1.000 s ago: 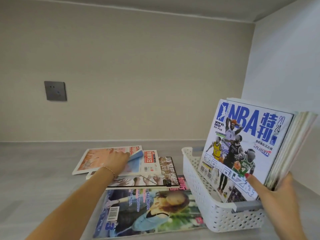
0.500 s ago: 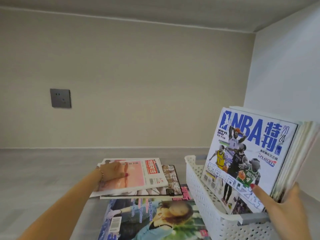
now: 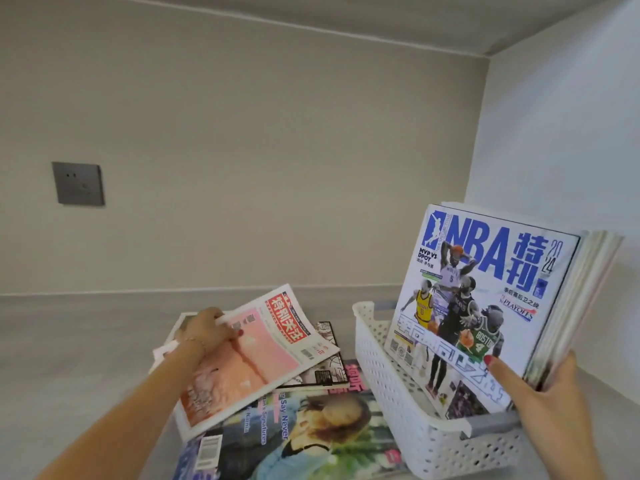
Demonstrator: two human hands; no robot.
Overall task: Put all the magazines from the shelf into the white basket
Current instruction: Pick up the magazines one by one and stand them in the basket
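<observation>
My left hand [image 3: 207,332] grips a pink magazine with a red title block [image 3: 249,355] by its far left edge, its near end raised off the pile. Under it lie a black-and-white magazine [image 3: 327,370] and a large one with a woman on the cover [image 3: 298,434]. The white perforated basket [image 3: 391,382] stands at the right on the grey shelf. In it a stack of magazines stands upright, fronted by a blue NBA cover [image 3: 485,292]. My right hand [image 3: 550,403] holds that stack by its lower right corner, thumb on the cover.
A beige back wall carries a grey power socket [image 3: 79,183] at the left. A white side wall [image 3: 561,133] closes the shelf on the right, just behind the basket. The shelf surface [image 3: 69,341] stretches left of the pile.
My left hand slid the pink magazine toward me and to the right, then took hold of it and lifted it off the pile. My right hand kept holding the upright stack.
</observation>
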